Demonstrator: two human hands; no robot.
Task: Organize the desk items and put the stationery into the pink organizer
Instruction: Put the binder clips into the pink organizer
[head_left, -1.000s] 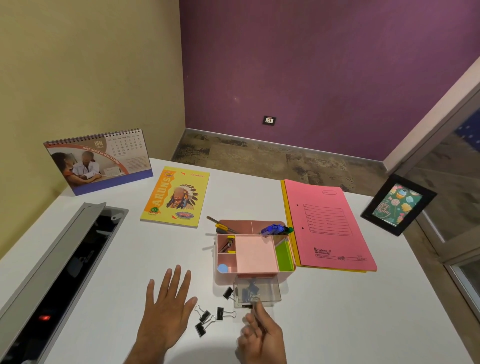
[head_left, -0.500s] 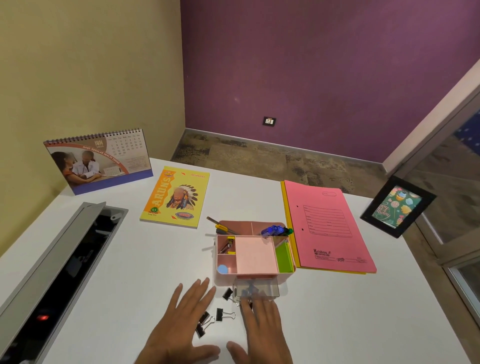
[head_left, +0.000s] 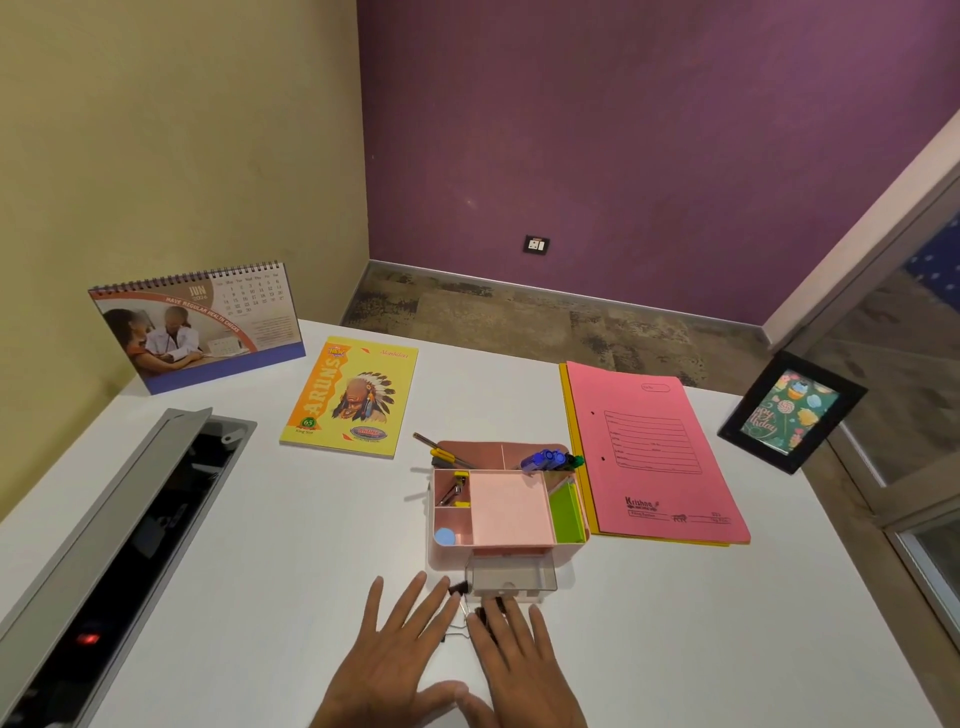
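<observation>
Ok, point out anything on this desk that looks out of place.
Black binder clips lie loose on the table beside the pink organizer's pulled-out clear drawer, partly under both flat hands. A screwdriver juts from the organizer's back corner.

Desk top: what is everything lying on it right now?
Desk: one, white.
Calendar: one, standing, far left corner.
Notebook: one, yellow, flat, right of the calendar.
Folder: one, pink over yellow, right of the organizer.
Picture frame: one, black, right edge, leaning.
Organizer: one, pink, centre; pens, green and pink notes inside.
Drawer: one, clear, pulled out at the organizer's front.
Binder clips: black, by the drawer, partly under the hands; count unclear.
Cable tray: one, grey, open, left.
Left hand: flat, fingers spread.
Right hand: flat, beside it.
</observation>
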